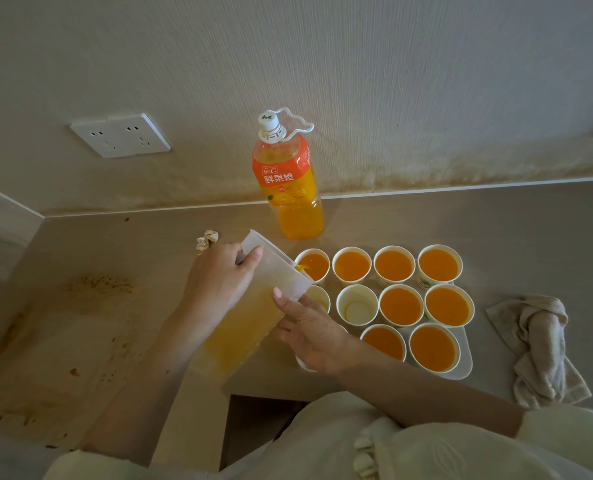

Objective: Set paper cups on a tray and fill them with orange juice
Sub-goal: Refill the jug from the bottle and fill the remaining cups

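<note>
A white tray (pixel 463 355) on the counter holds several paper cups, most of them full of orange juice. My left hand (pixel 219 282) grips a clear plastic jug (pixel 253 306) tilted to the right, and juice runs from its spout into the far left cup (pixel 314 265). My right hand (pixel 309 337) steadies the jug from below, with its thumb on the rim. An empty cup (pixel 356 309) stands in the middle row. Another cup (pixel 319 297) beside it is partly hidden by the jug, and one lies under my right hand.
A capped orange juice bottle (pixel 290 181) stands by the wall behind the tray. A crumpled beige cloth (pixel 541 344) lies right of the tray. Crumpled paper bits (pixel 206 239) sit behind the jug. Stains mark the counter at left. A wall socket (pixel 120 135) is above.
</note>
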Available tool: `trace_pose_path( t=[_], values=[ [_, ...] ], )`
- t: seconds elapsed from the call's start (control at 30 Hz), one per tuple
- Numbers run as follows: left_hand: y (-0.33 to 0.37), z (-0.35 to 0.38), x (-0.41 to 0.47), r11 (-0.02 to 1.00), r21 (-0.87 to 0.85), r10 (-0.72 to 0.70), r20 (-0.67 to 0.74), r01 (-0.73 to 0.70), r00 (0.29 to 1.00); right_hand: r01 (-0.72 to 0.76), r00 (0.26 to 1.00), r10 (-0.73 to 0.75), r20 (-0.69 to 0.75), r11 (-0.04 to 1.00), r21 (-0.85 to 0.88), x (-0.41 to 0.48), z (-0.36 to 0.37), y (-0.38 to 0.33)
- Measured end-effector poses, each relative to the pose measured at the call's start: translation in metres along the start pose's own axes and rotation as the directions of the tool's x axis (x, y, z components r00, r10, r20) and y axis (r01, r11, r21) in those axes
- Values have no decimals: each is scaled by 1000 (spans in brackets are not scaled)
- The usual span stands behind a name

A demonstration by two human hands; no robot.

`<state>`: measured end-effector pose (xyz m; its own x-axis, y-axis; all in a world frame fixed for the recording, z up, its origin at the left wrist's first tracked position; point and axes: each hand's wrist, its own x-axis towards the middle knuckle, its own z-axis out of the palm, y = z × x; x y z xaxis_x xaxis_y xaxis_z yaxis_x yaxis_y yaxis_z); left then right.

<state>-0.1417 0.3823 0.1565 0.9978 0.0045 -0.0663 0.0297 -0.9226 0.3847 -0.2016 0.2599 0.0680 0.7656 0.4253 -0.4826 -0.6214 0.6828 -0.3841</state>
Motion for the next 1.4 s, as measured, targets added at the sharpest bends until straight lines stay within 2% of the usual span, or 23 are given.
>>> trace_pose_path(
  t=[0.67,1.17,1.4],
  values=[
    [-1,1,-2,1000,1,15,3,-15,1000,33,999,-33,7,998,-53,3,-5,4],
    [-22,5,-28,968,-251,-21,-61,5,998,132,989,-144,-34,961,-243,9,-10,17],
    [-35,5,-36,956,-292,21,-64,-39,998,172,979,-193,-67,956,-237,6,-8,34]
  ],
)
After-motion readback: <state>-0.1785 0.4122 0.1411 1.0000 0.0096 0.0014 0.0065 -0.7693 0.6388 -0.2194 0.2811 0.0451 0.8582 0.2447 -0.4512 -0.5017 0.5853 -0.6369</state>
